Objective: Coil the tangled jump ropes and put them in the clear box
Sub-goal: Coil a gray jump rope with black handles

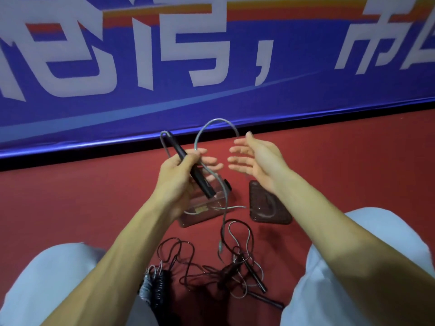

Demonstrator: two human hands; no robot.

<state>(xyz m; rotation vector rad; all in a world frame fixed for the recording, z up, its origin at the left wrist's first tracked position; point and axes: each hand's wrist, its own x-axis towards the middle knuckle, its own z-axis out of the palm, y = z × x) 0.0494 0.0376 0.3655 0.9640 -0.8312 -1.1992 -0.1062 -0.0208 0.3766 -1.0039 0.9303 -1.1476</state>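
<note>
My left hand (181,171) grips a black jump rope handle (199,177) held at a slant above the clear box (200,216). A grey-silver rope (213,122) arcs up from that hand, loops over toward my right hand and trails down to the floor. My right hand (255,157) is beside the loop with fingers spread and relaxed, holding nothing. On the red floor between my knees lies a tangle of dark and silver ropes (211,267) with black handles (255,277). The box's lid (268,204) lies to the right of the box.
A blue banner (211,67) with large white characters runs along the wall behind the box. A coiled spring-like bundle (153,285) lies by my left knee. My knees in light trousers (47,278) frame the ropes on both sides.
</note>
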